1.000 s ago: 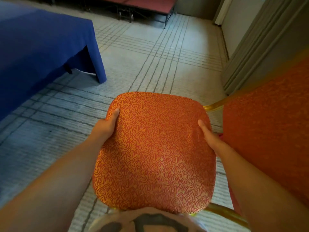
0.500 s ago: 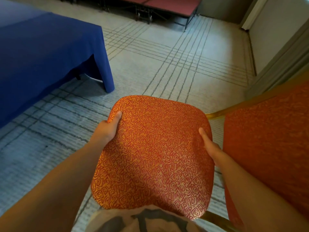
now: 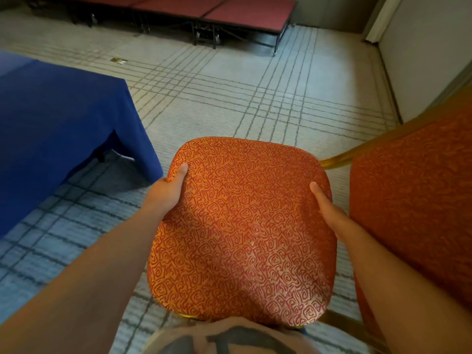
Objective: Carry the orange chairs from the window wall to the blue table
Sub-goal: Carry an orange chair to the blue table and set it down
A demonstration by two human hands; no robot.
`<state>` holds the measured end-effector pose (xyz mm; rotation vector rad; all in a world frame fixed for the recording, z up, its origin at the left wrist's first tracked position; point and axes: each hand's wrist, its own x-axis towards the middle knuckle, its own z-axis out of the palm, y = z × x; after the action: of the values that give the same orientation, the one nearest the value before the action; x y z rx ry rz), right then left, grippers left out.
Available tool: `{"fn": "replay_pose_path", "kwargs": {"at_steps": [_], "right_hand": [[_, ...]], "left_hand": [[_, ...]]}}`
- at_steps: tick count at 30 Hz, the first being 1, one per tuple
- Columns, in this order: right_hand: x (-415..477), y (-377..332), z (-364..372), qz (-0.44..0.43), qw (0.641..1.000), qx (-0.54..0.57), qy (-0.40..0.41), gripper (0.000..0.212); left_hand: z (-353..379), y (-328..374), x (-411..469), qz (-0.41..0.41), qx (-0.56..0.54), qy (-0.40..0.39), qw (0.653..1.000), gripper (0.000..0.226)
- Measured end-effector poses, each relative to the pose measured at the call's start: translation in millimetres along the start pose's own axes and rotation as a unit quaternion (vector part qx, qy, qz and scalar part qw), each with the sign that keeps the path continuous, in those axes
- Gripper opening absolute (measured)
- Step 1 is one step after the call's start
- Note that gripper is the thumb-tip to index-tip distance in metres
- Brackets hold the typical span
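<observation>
Gripping the orange chair (image 3: pixel 240 231) by its seat edges, left hand (image 3: pixel 166 192) at 9 o'clock, right hand (image 3: pixel 329 213) at 3, thumbs on top, seems smart: squishy cushion, probably hefty frame.

Your left forearm (image 3: pixel 102 264) and right forearm (image 3: pixel 396 272) are bare all the way to your left hand (image 3: pixel 168 192) and right hand (image 3: pixel 329 213). At the bottom edge shows your beige fabric shirt (image 3: pixel 178 338), printed with a large dark grey shape (image 3: pixel 245 338), only partly in view.
</observation>
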<state>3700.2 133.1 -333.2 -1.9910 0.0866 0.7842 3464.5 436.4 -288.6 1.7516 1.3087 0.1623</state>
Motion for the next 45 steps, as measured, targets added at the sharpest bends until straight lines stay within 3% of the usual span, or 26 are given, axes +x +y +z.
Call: {"fn": "replay_pose_path", "kwargs": {"at_steps": [4, 9, 13, 17, 23, 30, 38, 42, 45], "right_hand": [[87.5, -70.4, -0.1, -0.013, 0.999, -0.024, -0.030, 0.127], [182.7, -172.7, -2.6, -0.011, 0.997, -0.047, -0.068, 0.142], [248.5, -228.6, 20.1, 0.005, 0.994, -0.057, -0.097, 0.149], [325.8, -286.3, 66.4, 0.029, 0.988, -0.067, -0.134, 0.143], [428.8, -348.0, 137.8, 0.031, 0.987, -0.077, -0.138, 0.138], [553.1, -478.3, 233.7, 0.030, 0.987, -0.082, -0.133, 0.138], [655.8, -639.8, 319.4, 0.007, 0.984, -0.096, -0.147, 0.126], [734.9, -718.4, 366.6, -0.015, 0.979, -0.136, -0.153, 0.146], [794.0, -785.0, 404.0, -0.027, 0.971, -0.168, -0.165, 0.145]], "left_hand": [[32.9, 50.0, 85.8, -0.024, -0.008, 0.006, 1.000, 0.130], [57.3, 124.0, 179.5, -0.042, -0.003, 0.017, 0.999, 0.115], [51.4, 162.4, 243.0, -0.071, 0.003, 0.046, 0.996, 0.117], [37.9, 194.1, 322.0, -0.111, -0.002, 0.073, 0.991, 0.125], [21.6, 216.3, 436.0, -0.125, -0.016, 0.071, 0.989, 0.116], [-39.3, 294.4, 613.4, -0.111, -0.018, 0.097, 0.989, 0.102], [-85.0, 365.1, 789.9, -0.098, -0.037, 0.128, 0.986, 0.108], [-92.1, 384.1, 879.5, -0.109, -0.073, 0.143, 0.981, 0.115], [-105.8, 407.5, 942.0, -0.124, -0.097, 0.167, 0.973, 0.105]]}}
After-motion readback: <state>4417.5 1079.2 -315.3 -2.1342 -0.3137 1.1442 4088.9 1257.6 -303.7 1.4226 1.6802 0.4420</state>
